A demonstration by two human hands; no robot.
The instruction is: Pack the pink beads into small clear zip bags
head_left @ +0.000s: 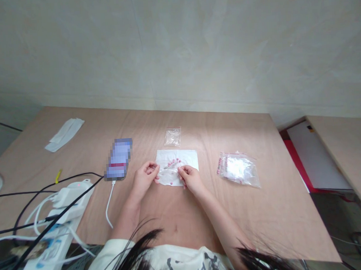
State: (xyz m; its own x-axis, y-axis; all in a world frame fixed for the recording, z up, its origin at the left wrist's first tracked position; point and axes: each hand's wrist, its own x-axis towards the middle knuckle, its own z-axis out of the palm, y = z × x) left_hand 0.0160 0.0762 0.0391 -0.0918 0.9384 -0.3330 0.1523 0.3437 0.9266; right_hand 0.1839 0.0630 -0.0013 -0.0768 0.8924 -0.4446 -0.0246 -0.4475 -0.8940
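As left hand and right hand pinch a thin strand, pink beads dot tissue.

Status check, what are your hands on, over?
Left hand, right hand over white paper, thin metal tool between them, grip unclear. Pink beads on the paper. Phone off to the left.

The phone has its screen blurred out; the left hand and right hand hide whatever lies between them; the pink bits on the paper are too small to tell; hair covers the shirt; the picture's bottom edge cuts off the power strip past the table's near-left corner.
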